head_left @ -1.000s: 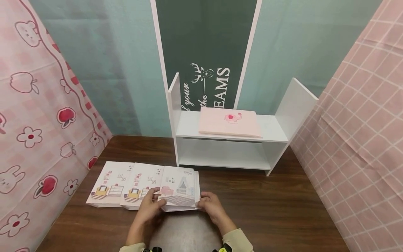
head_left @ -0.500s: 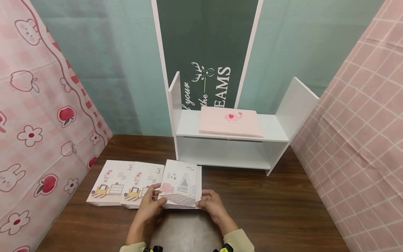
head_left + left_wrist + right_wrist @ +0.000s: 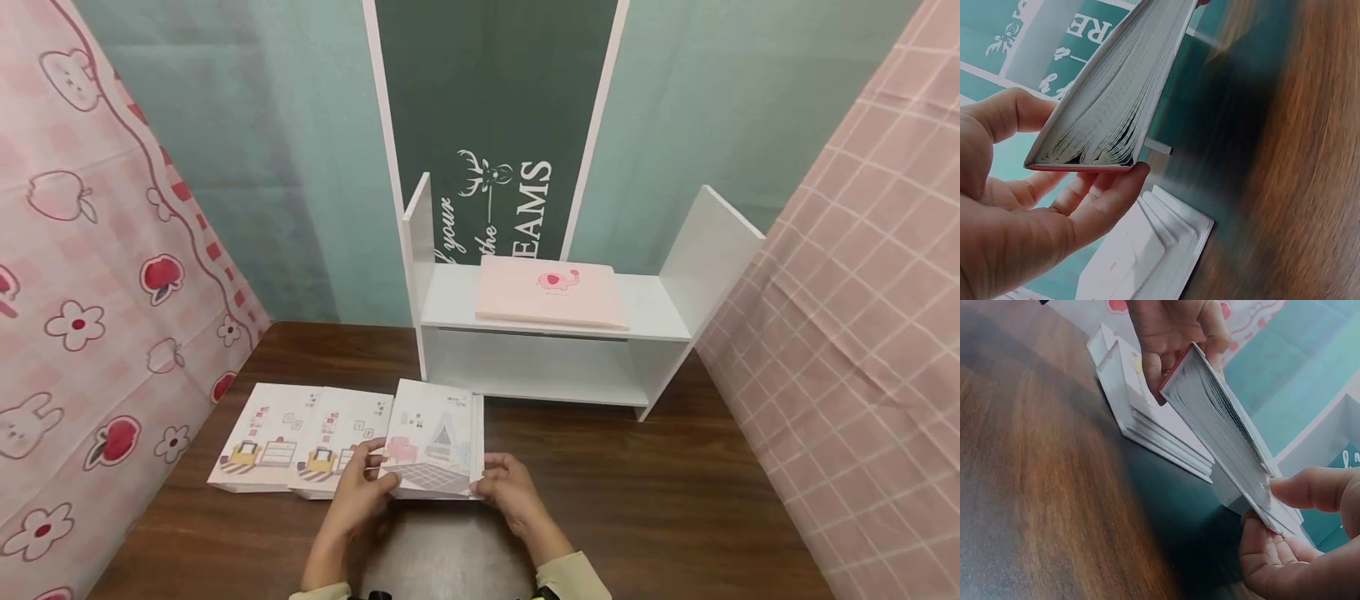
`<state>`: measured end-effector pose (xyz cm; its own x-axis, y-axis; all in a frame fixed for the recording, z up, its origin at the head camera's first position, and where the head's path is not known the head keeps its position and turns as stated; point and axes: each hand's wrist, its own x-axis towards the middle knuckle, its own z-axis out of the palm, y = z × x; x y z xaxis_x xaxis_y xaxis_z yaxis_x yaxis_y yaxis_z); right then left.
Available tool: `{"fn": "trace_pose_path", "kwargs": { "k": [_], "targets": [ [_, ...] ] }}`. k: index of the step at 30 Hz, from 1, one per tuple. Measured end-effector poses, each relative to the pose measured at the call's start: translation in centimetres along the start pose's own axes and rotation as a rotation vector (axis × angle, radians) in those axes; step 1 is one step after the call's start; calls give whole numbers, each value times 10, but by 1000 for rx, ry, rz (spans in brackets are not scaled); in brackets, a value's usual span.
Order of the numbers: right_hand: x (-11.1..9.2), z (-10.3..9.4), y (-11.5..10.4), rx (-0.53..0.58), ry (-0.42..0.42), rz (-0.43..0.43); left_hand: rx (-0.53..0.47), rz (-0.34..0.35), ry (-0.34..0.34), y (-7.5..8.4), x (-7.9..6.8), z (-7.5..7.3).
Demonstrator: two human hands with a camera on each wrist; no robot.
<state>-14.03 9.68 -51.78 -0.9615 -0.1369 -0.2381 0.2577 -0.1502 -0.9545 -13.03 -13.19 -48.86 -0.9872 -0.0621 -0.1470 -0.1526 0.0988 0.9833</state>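
Observation:
A thick photo album [image 3: 431, 437] with a white cover and a drawing of a pink sofa and a tent is held between both hands above the table. My left hand [image 3: 360, 492] grips its left side, the thumb on the front cover and the fingers at the reddish spine, seen in the left wrist view. My right hand [image 3: 513, 496] pinches the opposite lower corner of the album [image 3: 1222, 425], around cover and page edges. The pages fan a little apart at the bottom edge. Just left lie two piles of similar white albums [image 3: 258, 433], drawn with a yellow armchair.
Behind the album stands a white two-level shelf [image 3: 555, 333] with tall side panels. A pink elephant album [image 3: 551, 292] lies on its upper board. Brown wooden table [image 3: 637, 492] extends to the right. Patterned pink cloths [image 3: 862, 275] hang at both sides.
The album between my hands has tilted up and its far edge has risen toward the shelf. Both hands keep their hold in nearly the same place. The piles at left stay put.

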Motion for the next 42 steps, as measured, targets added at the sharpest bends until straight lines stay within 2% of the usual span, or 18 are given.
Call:
{"fn": "trace_pose_path", "kwargs": {
  "k": [10, 15, 27, 42],
  "targets": [
    [-6, -10, -3, 67, 23, 15, -62, -4, -42, -2, -3, 13],
    [-7, -13, -3, 91, 18, 7, -72, -1, -41, -2, -4, 16],
    [-8, -22, -11, 119, 33, -23, -117, 39, -68, 5, -1, 25],
    [-12, -27, -21, 145, 75, -26, -151, 54, -93, 11, -1, 35]
  ]
}}
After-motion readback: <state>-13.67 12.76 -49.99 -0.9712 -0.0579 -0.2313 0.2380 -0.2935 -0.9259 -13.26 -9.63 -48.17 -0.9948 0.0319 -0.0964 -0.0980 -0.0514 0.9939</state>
